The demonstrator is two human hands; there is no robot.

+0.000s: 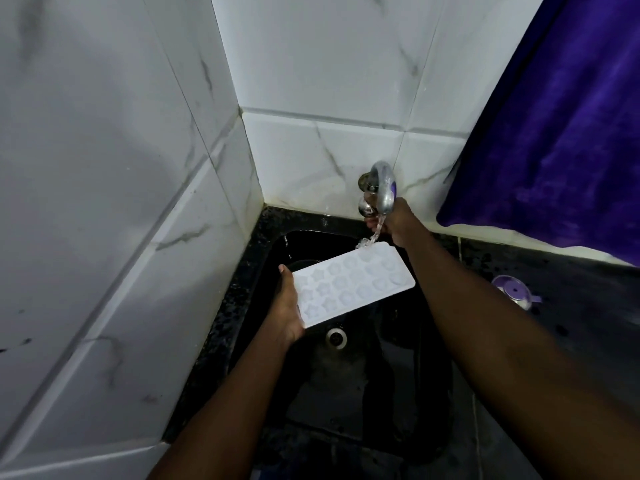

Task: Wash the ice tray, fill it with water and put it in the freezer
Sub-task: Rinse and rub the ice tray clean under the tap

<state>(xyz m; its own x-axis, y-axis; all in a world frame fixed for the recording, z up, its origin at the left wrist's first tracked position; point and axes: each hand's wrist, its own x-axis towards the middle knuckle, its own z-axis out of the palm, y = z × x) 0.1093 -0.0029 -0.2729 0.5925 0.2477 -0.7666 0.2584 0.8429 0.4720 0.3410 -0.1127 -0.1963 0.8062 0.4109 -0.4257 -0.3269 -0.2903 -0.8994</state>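
**Ice tray held under the running tap, over the sink**

The biggest surfaces in front of you are the walls (104,168), glossy white tile with grey marble veining, meeting in a corner. To your right hangs a deep purple cloth (561,133), soft and plush-looking, with its lower edge reaching down to the desk (571,306). The desk is dark, speckled stone, wet and shiny in places.

Set into it is a black sink (381,393) with rounded corners and a wet sheen on its floor.

Your left hand (285,306) grips the near short end of the ice tray (353,289), thumb hooked over the upper edge and fingers curled beneath. You hold the tray above the basin, its far end raised toward the tap. It is a white, matte rectangle with rounded corners and three rows of cavities shaped like stars and faceted gems.

Your right hand (398,220) reaches in behind the chrome tap (384,185), by its round knob. The spout hides the fingers, so you cannot tell whether they are closed on it.

A small round object with a purple top (516,292) sits on the desk to your right. The metal drain ring (336,337) shows just below the tray. A thin stream of water (377,232) falls from the spout onto the tray's far corner.
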